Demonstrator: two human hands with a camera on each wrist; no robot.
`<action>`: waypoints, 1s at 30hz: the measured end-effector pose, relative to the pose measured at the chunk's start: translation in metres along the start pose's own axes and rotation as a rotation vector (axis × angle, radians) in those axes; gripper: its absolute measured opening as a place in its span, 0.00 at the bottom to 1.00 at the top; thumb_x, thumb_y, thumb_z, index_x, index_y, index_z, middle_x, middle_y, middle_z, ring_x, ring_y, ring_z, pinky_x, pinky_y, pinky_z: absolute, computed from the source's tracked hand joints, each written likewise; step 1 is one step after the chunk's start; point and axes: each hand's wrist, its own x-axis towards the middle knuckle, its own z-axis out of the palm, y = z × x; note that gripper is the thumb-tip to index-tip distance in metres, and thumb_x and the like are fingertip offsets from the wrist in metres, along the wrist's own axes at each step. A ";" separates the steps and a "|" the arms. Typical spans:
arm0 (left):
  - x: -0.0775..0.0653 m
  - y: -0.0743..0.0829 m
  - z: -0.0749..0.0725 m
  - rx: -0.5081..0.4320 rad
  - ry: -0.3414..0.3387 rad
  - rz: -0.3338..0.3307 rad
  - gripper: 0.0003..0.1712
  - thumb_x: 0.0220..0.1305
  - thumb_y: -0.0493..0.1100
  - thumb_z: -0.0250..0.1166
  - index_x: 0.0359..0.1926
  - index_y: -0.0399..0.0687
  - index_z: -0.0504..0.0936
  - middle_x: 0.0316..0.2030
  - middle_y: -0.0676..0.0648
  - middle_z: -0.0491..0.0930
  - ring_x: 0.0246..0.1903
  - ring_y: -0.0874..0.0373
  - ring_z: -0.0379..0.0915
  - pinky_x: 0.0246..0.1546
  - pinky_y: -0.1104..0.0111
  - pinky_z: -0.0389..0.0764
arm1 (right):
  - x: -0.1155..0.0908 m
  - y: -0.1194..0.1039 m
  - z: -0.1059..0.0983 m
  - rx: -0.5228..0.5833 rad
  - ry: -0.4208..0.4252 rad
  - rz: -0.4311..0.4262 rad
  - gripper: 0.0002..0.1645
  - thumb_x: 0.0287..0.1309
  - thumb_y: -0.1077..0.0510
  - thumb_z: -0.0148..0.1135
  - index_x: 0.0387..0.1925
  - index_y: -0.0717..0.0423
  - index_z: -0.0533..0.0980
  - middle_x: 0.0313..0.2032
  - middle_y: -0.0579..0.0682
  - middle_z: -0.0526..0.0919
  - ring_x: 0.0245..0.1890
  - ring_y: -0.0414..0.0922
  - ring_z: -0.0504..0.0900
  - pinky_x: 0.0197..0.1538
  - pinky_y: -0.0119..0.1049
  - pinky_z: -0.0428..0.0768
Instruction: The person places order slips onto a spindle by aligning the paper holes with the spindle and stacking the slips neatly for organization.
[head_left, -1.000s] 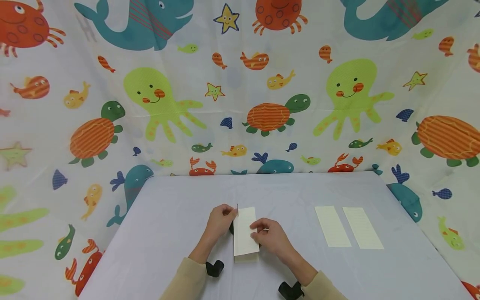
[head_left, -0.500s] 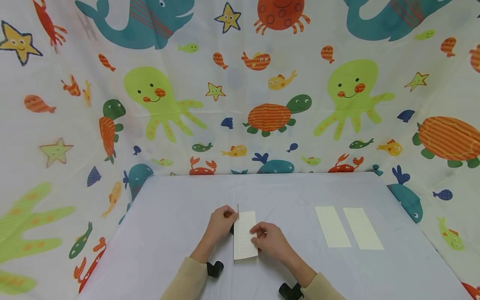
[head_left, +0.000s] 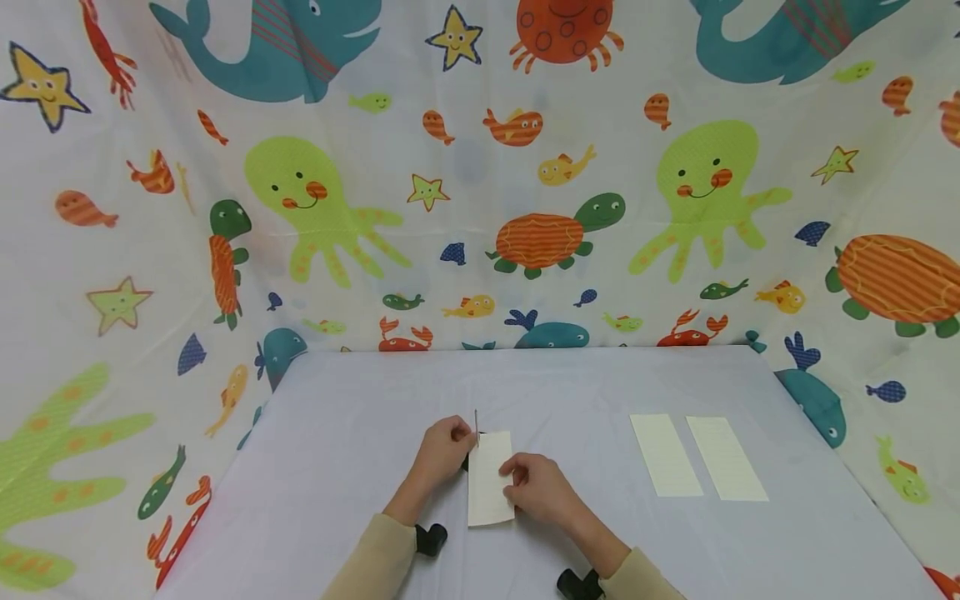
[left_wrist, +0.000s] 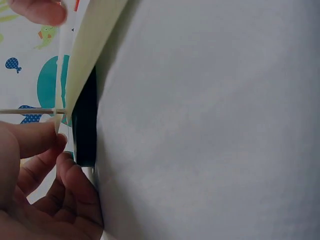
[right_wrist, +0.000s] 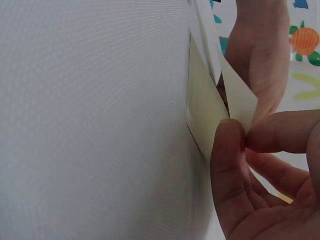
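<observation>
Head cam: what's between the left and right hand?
Between left hand and right hand, the head view shows a cream paper slip, with a thin upright rod at its far left corner.

black object (left_wrist: 86, 132) partly hidden by paper (head_left: 491, 483), printed whale (head_left: 288, 71) cut at top

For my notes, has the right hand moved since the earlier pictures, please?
Yes, the right hand has moved slightly down the picture, away from the table's far edge.

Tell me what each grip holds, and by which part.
A cream, rectangular paper sheet: the left grip pinches it near its far left corner, and the right grip pinches its right edge, roughly midway along.
</observation>
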 end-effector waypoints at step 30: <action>-0.013 -0.004 -0.005 0.138 -0.093 0.105 0.10 0.60 0.36 0.71 0.42 0.47 0.82 0.43 0.46 0.75 0.44 0.52 0.70 0.48 0.54 0.75 | -0.005 0.001 0.003 -0.061 -0.052 0.011 0.15 0.52 0.71 0.64 0.44 0.65 0.80 0.24 0.46 0.73 0.20 0.39 0.71 0.22 0.31 0.69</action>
